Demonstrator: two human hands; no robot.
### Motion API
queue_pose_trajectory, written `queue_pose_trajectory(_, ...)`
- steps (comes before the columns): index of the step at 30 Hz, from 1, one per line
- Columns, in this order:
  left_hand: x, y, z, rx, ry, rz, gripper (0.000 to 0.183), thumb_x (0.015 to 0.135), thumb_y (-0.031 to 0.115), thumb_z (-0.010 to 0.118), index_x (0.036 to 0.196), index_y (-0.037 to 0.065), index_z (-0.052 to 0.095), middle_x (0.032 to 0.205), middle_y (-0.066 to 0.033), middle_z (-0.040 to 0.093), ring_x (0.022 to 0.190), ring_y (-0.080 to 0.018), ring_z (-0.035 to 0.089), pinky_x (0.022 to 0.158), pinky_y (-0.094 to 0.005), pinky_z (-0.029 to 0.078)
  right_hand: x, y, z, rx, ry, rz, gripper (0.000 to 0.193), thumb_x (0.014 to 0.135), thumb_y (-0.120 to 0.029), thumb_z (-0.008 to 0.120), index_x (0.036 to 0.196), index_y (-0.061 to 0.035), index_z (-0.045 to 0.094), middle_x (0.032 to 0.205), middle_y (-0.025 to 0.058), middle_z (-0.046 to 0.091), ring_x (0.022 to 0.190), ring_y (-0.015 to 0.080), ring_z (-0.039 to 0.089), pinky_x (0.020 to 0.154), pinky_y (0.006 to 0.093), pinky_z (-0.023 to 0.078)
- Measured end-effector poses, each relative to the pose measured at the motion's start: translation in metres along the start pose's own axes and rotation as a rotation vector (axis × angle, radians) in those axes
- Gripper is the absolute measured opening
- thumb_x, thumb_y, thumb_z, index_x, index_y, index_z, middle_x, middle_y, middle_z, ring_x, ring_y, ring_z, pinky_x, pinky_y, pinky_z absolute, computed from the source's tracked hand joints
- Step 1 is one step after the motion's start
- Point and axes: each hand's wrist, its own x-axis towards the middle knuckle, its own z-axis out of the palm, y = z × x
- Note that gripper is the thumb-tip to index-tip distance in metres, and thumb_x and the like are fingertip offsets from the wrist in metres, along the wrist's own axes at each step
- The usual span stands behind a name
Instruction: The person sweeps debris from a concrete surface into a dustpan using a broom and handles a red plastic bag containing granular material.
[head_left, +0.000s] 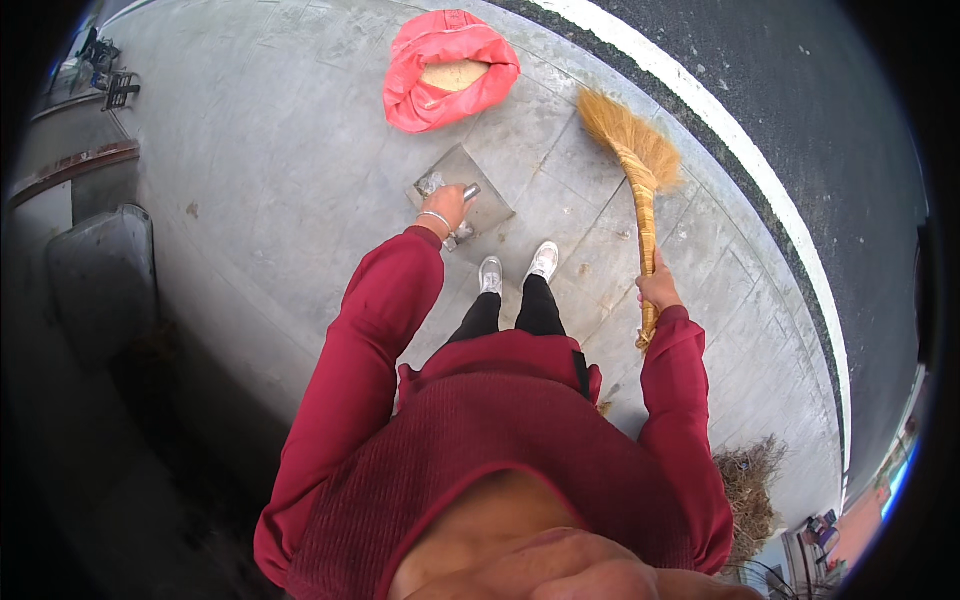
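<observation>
My left hand (447,207), with a band at its wrist, is closed round the handle of a metal dustpan (492,208). Some whitish scraps show on the pan beside my fingers. Out to the right, my right hand (659,287) grips the wrapped shaft of a straw broom (645,205). Its bristles fan out away from me, toward the road edge. Beyond the dustpan a pinkish-red sack (403,75) stands with its mouth spread, and a pale, grainy-looking material (455,75) fills it. Whether the dustpan touches the ground is hard to tell.
Grey paving (270,150) lies around my white shoes (542,260). A white line (690,85) curves along the dark road at the right. Dry twigs (750,490) are heaped at lower right. Dark furniture-like shapes (105,280) stand in shadow at the left.
</observation>
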Motion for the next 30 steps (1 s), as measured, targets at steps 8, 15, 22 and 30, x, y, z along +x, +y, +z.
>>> queue_pose_trajectory(8, -0.010, -0.015, 0.006, -0.004, 0.006, 0.044, 0.030, 0.082, 0.030, 0.057, 0.083, 0.001, 0.057, 0.078, -0.0213, 0.060, 0.076, -0.0373, 0.057, 0.068, -0.0429, 0.046, -0.036, 0.029, 0.141, -0.159, -0.172, 0.035, 0.080, 0.069, 0.000, 0.050, 0.138, -0.0037, 0.009, 0.089, 0.0209, 0.060, 0.052, 0.0228, 0.061, 0.046, 0.0336, 0.049)
queue_pose_trajectory(15, -0.010, -0.027, 0.006, -0.017, 0.033, 0.097, 0.031, 0.082, 0.031, 0.056, 0.081, 0.000, 0.057, 0.077, -0.0217, 0.059, 0.076, -0.0379, 0.057, 0.068, -0.0432, 0.046, -0.097, 0.014, 0.127, 0.064, -0.240, 0.010, 0.080, 0.071, -0.001, 0.054, 0.140, -0.0145, 0.015, 0.068, 0.0088, 0.054, 0.043, 0.0156, 0.050, 0.038, 0.0305, 0.042)
queue_pose_trajectory(22, -0.013, -0.041, 0.009, -0.045, 0.037, 0.131, 0.031, 0.081, 0.032, 0.056, 0.081, 0.000, 0.057, 0.077, -0.0223, 0.059, 0.076, -0.0384, 0.057, 0.068, -0.0433, 0.046, -0.091, 0.030, 0.137, 0.123, -0.016, 0.068, 0.082, 0.071, 0.001, 0.053, 0.139, -0.0112, 0.011, 0.073, 0.0123, 0.055, 0.043, 0.0179, 0.051, 0.036, 0.0320, 0.044)
queue_pose_trajectory(30, -0.016, -0.047, 0.016, -0.016, 0.034, 0.136, 0.031, 0.081, 0.032, 0.057, 0.082, 0.000, 0.057, 0.079, -0.0223, 0.060, 0.077, -0.0379, 0.058, 0.069, -0.0434, 0.046, -0.118, 0.007, 0.196, -0.107, -0.333, 0.008, 0.080, 0.071, 0.001, 0.050, 0.139, -0.0050, 0.008, 0.081, 0.0180, 0.059, 0.048, 0.0206, 0.057, 0.043, 0.0320, 0.048)
